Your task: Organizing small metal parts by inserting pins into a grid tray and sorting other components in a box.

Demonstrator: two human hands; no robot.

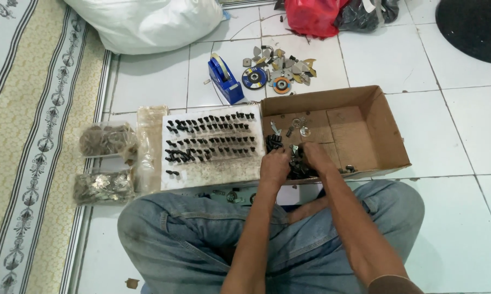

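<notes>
I sit cross-legged in jeans on a white tiled floor. My left hand [275, 166] and my right hand [317, 157] reach into the near left corner of a shallow cardboard box [365, 128], both closed around a heap of small black parts [296, 166] there. To the left lies a white board [213, 169] with rows of the same small black parts [210, 139] laid out on it.
Clear bags of small metal pieces [104, 163] lie left of the board, by a patterned mat [33, 136]. Beyond are a blue tape dispenser [224, 80], grinding discs and metal scraps [278, 68], a white sack [147, 22], a red bag [313, 16].
</notes>
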